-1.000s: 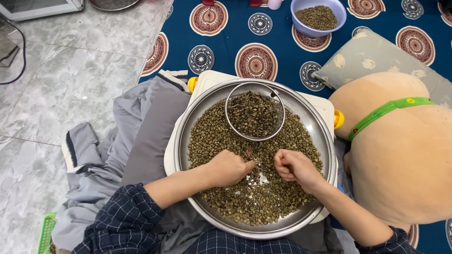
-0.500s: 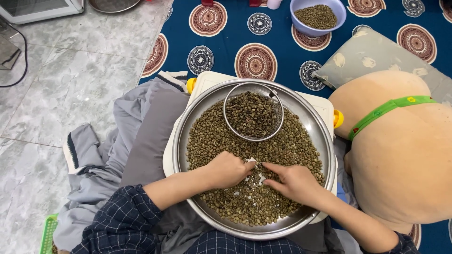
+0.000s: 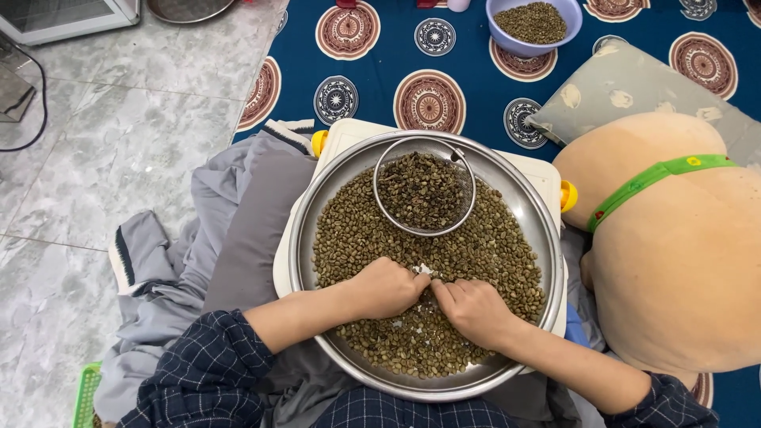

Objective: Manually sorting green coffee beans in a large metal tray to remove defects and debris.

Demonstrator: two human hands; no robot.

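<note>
Head view. A wide round steel tray [image 3: 547, 238], resting on a white board with yellow knobs, carries a layer of green-brown unroasted beans [image 3: 357, 230]. At the tray's far edge sits a small round wire sieve [image 3: 425, 190] filled with darker beans. The left hand [image 3: 384, 287] lies curled, knuckles up, on the beans near the tray's middle; whether it grips any cannot be told. The right hand [image 3: 473, 309], half a second ago flat with fingers extended, is now drawn into a loose fist, and its fingertips meet those of the left over a small bare patch of tray. The hands have thus closed together on one spot of beans. On the blue patterned mat beyond stands a lilac plastic bowl [image 3: 507, 38] of beans.
</note>
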